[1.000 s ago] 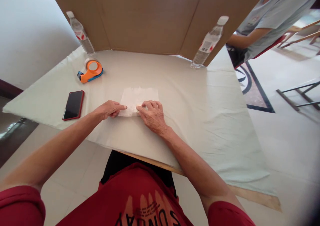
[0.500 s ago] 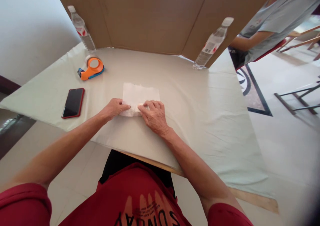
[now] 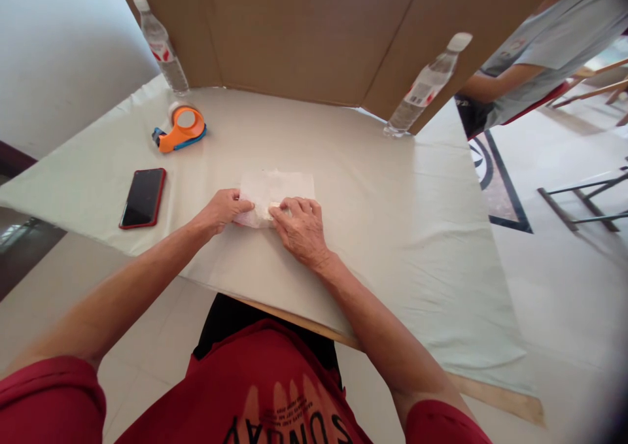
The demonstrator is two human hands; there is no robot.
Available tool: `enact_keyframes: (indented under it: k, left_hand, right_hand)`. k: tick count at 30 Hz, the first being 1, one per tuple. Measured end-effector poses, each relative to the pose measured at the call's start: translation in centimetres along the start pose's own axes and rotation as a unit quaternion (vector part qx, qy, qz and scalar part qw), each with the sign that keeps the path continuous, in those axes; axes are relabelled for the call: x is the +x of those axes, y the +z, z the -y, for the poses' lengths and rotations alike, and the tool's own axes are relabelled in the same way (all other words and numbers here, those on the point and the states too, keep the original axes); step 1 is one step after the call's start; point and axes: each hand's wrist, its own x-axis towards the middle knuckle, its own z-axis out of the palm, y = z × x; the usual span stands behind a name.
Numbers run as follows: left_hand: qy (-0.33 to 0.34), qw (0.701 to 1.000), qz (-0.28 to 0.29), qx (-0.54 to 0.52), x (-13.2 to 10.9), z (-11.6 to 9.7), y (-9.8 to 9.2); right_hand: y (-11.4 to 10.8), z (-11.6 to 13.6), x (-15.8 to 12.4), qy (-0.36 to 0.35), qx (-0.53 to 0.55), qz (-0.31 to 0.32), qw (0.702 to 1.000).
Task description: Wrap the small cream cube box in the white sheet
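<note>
A: Far left, a phone lies flat on the tabletop, with a water bottle standing beyond it, against the cardboard.

B: As a prop for that upright board, I'd say. And the orange tape dispenser sits just this side of the bottle, off to the side of the work.

A: Now the left hand: thumb on top, pinching the near left part of the paper, probably to keep it from sliding.

B: Its other fingers I can't make out properly; they're partly tucked under the sheet. The paper itself lies in front of the person, between the two hands.

A: Then the right hand, fingers bent, thumb close to the forefinger, resting over the paper's near right part.

B: There's a pale scrap by those fingertips. Does the hand have hold of it?

A: Can't tell; the knuckles cover it, and pale on pale hardly shows.

B: Further right, a second bottle leans into view by the board's other end, likely bracing it too.

A: And past that, a co-worker's sleeve; the forearm disappears behind the cardboard, hand hidden.
</note>
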Motion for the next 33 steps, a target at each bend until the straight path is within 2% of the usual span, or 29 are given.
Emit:
enact_keyframes:
  k: [12,16,20,23,26,33]
  left_hand:
    - [-0.009,1.0,0.013,-0.013,-0.2,-2.1,2.3]
    - [0.002,1.0,-0.011,0.009,-0.1,-2.4,2.8]
    - [-0.009,0.999,-0.033,0.02,0.1,-1.8,2.3]
    - [-0.048,0.999,0.011,0.007,0.0,-1.1,1.4]
    - [-0.069,0.997,0.028,0.019,0.1,-0.9,0.8]
    - [-0.033,0.995,0.028,0.091,0.6,-1.5,1.3]
  right_hand:
    - [0.0,0.0,-0.1,0.0,-0.011,-0.003,1.0]
    - [0.0,0.0,-0.1,0.001,-0.01,0.0,1.0]
    - [-0.1,0.0,-0.1,0.004,-0.011,0.009,1.0]
    - [-0.1,0.1,-0.1,0.001,-0.01,0.008,1.0]
    - [-0.1,0.1,-0.1,0.001,-0.009,0.004,1.0]
    - [-0.1,0.0,0.0,0.0,-0.01,-0.004,1.0]
